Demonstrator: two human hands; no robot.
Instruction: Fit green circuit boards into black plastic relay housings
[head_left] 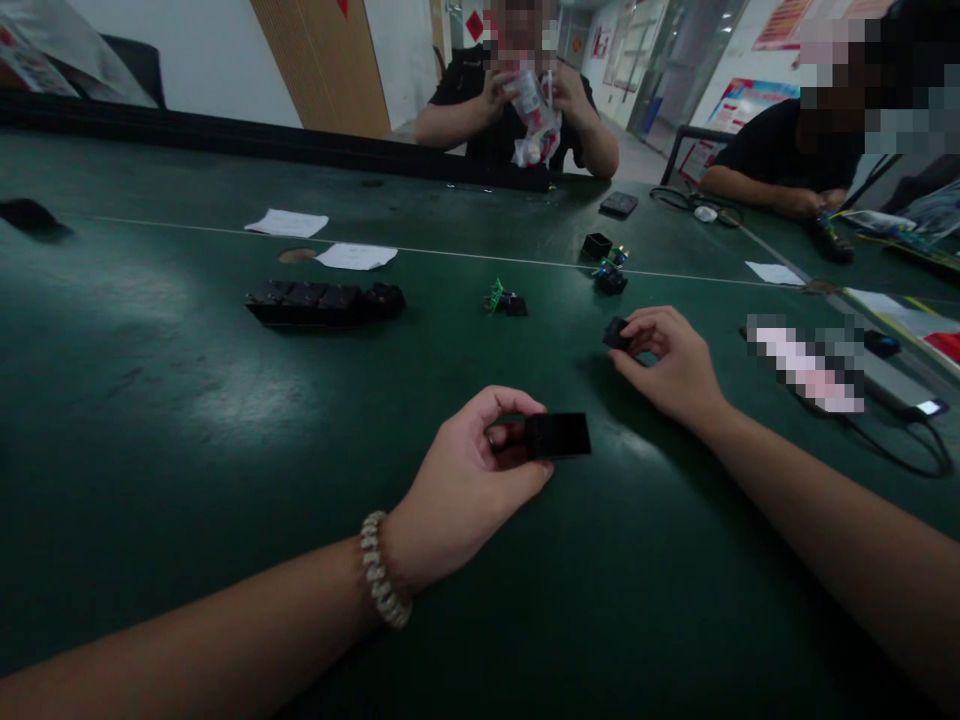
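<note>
Black, kinda boxy piece pinched in left hand, right hand gripping smaller black bit. Green bench underneath, little circuit board beyond.

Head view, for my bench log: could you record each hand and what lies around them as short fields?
left hand: holds a black box-shaped piece
right hand: holds a small black piece
beyond the hands: green circuit board
left of circuit board: row of black blocks
surface: green table
across the table: person with a plastic bag
</note>
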